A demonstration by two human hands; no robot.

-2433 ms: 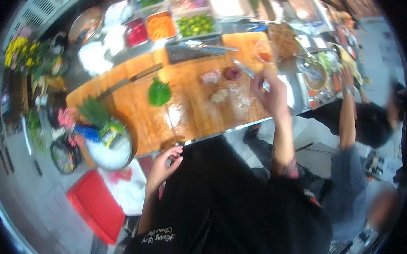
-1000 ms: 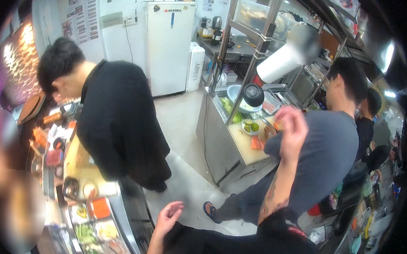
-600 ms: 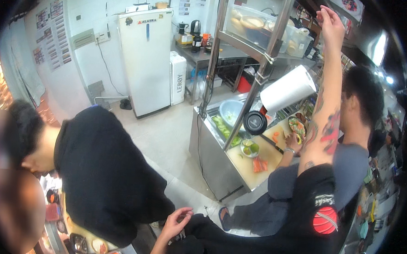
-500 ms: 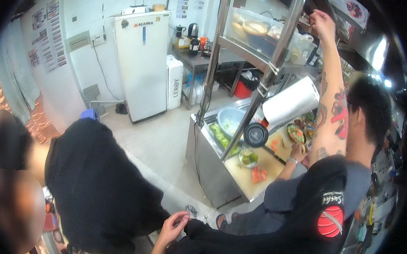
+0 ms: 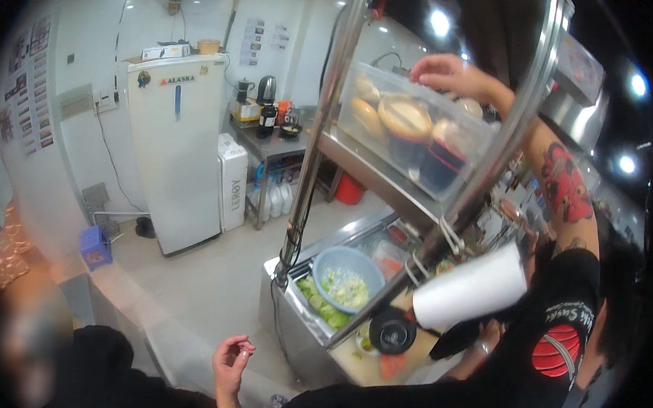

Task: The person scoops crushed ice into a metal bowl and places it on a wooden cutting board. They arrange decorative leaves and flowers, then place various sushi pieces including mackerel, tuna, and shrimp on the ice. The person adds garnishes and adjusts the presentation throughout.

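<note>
My right arm, tattooed and in a black short sleeve, reaches up to the steel shelf on the right. The right hand (image 5: 451,74) is over the top rim of a clear plastic bin (image 5: 446,182), fingers loosely bent and nothing seen in them. I cannot tell whether they touch the rim. Inside the bin lie several bowls (image 5: 406,118), some light, some dark. Low in the middle is my left hand (image 5: 233,358), half curled, a small gap between thumb and fingertips, holding nothing I can see.
Under the shelf, a steel counter holds a blue bowl (image 5: 323,267) of chopped greens, a paper roll (image 5: 470,285), a round black object (image 5: 392,330) and orange fish pieces (image 5: 393,366). A co-worker's braceleted hand (image 5: 488,336) is near the roll. A white fridge (image 5: 174,152) stands left; another person (image 5: 104,370) is lower left.
My view has turned toward the shelf. My right hand has come from high beside the shelf to the bin's top rim. My left hand sits lower and more left in view.
</note>
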